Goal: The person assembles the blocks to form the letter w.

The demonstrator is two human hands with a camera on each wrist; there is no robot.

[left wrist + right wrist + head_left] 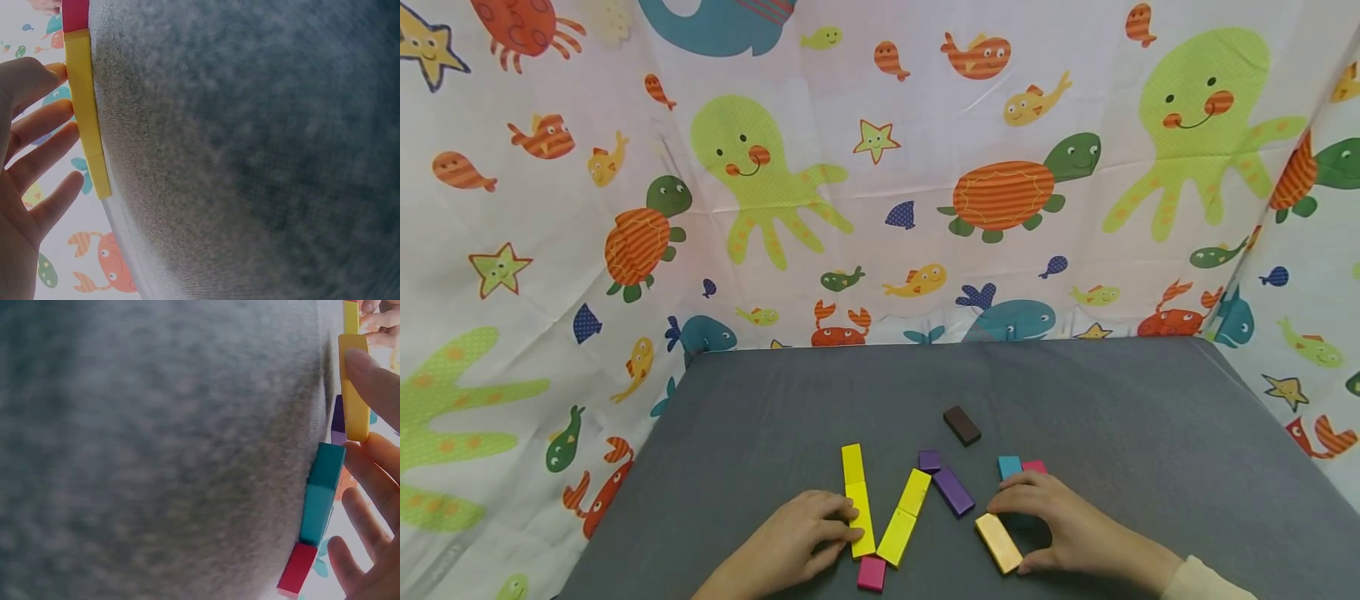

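My left hand (808,533) lays its fingertips against the left side of a long yellow block (862,537), which stands in line with a shorter yellow block (853,463). Two more yellow blocks (897,537) slant beside them, so the rows form a V. A pinkish-red block (872,573) sits at the V's lower point. Between thumb and index finger, my right hand (1067,529) pinches a light orange block (998,543) by its ends. Close to the other fingers of that hand are a teal block (322,494) and a red block (297,569).
Right of the V, a small purple block (928,461) meets the corner of a longer purple block (953,492). Farther back lies a dark brown block (962,425). A curtain with sea animals (820,183) hangs behind and beside the grey table (805,392).
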